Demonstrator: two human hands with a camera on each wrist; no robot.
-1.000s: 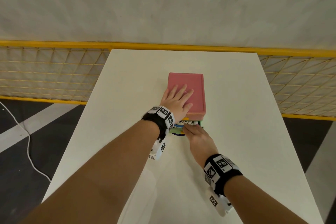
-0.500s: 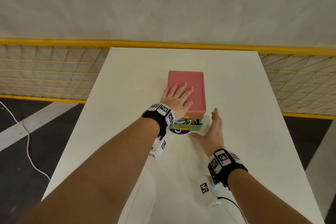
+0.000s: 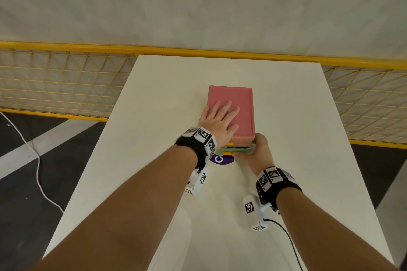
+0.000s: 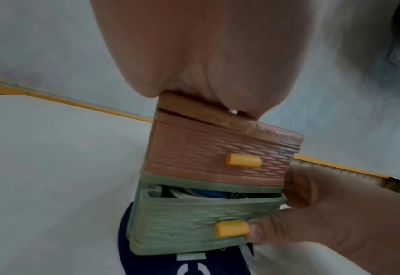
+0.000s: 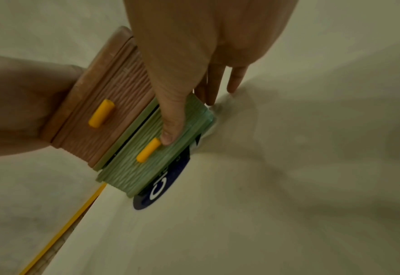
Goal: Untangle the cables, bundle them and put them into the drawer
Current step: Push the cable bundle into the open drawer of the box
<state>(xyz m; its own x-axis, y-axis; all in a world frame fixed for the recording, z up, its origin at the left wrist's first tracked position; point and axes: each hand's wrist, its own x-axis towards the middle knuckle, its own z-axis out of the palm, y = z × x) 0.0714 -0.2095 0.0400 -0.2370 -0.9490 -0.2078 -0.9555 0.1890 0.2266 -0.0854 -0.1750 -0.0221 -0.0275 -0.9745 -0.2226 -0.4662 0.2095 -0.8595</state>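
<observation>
The left hand [image 3: 217,122] lies flat on the pink box top [image 3: 233,103]. The right hand [image 3: 253,152], at 5 o'clock from it, pushes the green drawer [image 4: 194,219] with a straight thumb. The cables [image 4: 194,195] are inside and might get pinched in the gap.

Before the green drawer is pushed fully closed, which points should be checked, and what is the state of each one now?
1. Cables inside the green drawer: ok, white and blue coils lie below its top edge.
2. No cable hanging over the drawer front: ok where visible; the far right corner is hidden by the fingers.
3. Left hand presses flat on the pink top to steady the unit: ok.
4. Right hand at the drawer: ok, thumb on the front beside the yellow handle.
5. Drawer fully closed: not ok, a gap remains.
6. Pink drawer closed: ok.
</observation>
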